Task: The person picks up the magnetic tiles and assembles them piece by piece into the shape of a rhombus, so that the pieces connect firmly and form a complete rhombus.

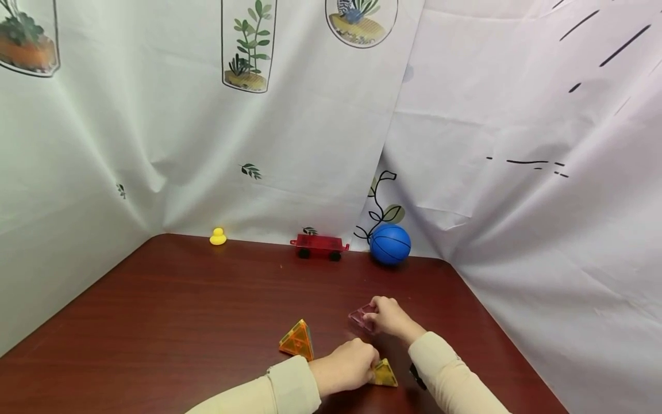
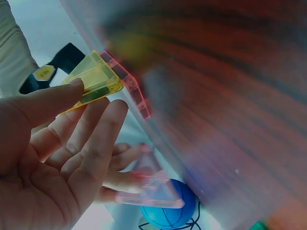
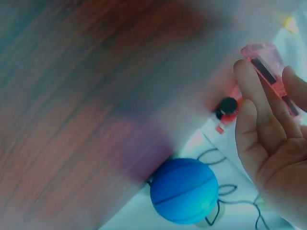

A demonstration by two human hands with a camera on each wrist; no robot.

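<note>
We list: left hand (image 1: 345,364), pinching a yellow translucent triangle tile (image 1: 385,375); right hand (image 1: 390,317), pinching a pink triangle tile (image 1: 359,317); orange tile pyramid (image 1: 296,342), near the left sleeve (image 1: 293,384).

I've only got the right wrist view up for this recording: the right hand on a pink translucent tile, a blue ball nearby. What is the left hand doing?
Observer: The left hand pinches a yellow translucent triangular tile.
Operator: Mine shows the pink translucent tile at a slant. What shape is it?
Observer: From the left wrist view, its outline looks triangular.
Operator: Any other building piece near the left arm?
Observer: Yes, the head view shows an orange-faced pyramid standing on the table just beyond the left cuff.
</note>
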